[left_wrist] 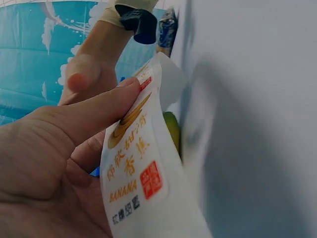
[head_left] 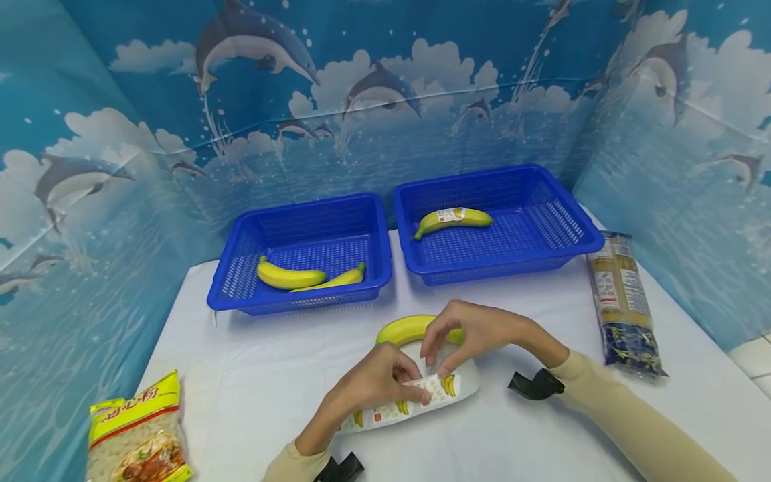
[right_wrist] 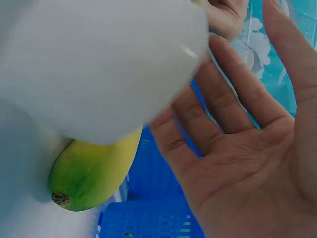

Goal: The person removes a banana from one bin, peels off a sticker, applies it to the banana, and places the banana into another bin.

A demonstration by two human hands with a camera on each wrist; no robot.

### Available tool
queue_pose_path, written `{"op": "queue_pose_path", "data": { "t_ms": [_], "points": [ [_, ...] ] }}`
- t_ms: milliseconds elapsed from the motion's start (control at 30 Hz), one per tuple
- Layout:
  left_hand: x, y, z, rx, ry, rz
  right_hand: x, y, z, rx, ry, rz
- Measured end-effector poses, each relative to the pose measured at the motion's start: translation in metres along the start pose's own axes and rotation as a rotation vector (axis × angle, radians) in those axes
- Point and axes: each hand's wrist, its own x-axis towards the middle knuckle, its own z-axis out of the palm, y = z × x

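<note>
A strip of white banana stickers (head_left: 388, 414), printed with yellow bananas and red squares, is held in my left hand (head_left: 376, 381). In the left wrist view the thumb presses its printed face, with fingers behind it. My right hand (head_left: 472, 331) hovers at the strip's far edge, fingers loosely bent, thumb apart from them in the right wrist view. Whether its fingertips touch the strip I cannot tell, as the white backing (right_wrist: 109, 64) hides them. Just beyond the strip a yellow banana (head_left: 403, 329) with a green tip lies on the table, partly covered by the right hand.
Two blue baskets stand at the back. The left basket (head_left: 241, 304) holds two bananas (head_left: 289, 276); the right basket (head_left: 494, 271) holds one banana (head_left: 470, 217) bearing a sticker. A yellow food bag (head_left: 141, 428) lies front left, a long clear packet (head_left: 623, 294) at right.
</note>
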Motion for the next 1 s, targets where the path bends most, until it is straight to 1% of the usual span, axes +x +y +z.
{"op": "queue_pose_path", "data": {
  "t_ms": [67, 133, 267, 367, 500, 633, 800, 900, 1000],
  "points": [
    [0.004, 0.005, -0.003, 0.016, 0.009, 0.011, -0.001, -0.001, 0.0, -0.027, -0.018, 0.013],
    [0.007, 0.01, -0.006, 0.028, 0.017, 0.021, -0.002, -0.001, 0.0, -0.041, -0.018, 0.03],
    [0.011, 0.017, -0.012, 0.028, 0.036, 0.036, -0.004, -0.005, -0.004, -0.048, 0.027, 0.077],
    [0.012, 0.017, -0.014, 0.005, 0.053, 0.049, -0.006, -0.007, -0.006, -0.046, 0.062, 0.108],
    [0.011, 0.014, -0.018, -0.022, 0.06, 0.049, -0.007, -0.007, -0.007, -0.04, 0.083, 0.132],
    [0.008, 0.013, -0.027, -0.045, 0.061, 0.046, -0.008, -0.007, -0.01, -0.036, 0.101, 0.151],
    [0.005, 0.011, -0.035, -0.109, 0.051, 0.041, -0.007, -0.005, -0.011, -0.016, 0.111, 0.135],
    [0.005, 0.01, -0.035, -0.131, 0.039, 0.036, -0.008, -0.004, -0.01, 0.011, 0.089, 0.122],
    [0.008, 0.009, -0.033, -0.139, 0.037, 0.047, -0.009, -0.004, -0.01, 0.03, 0.076, 0.103]
  ]
}}
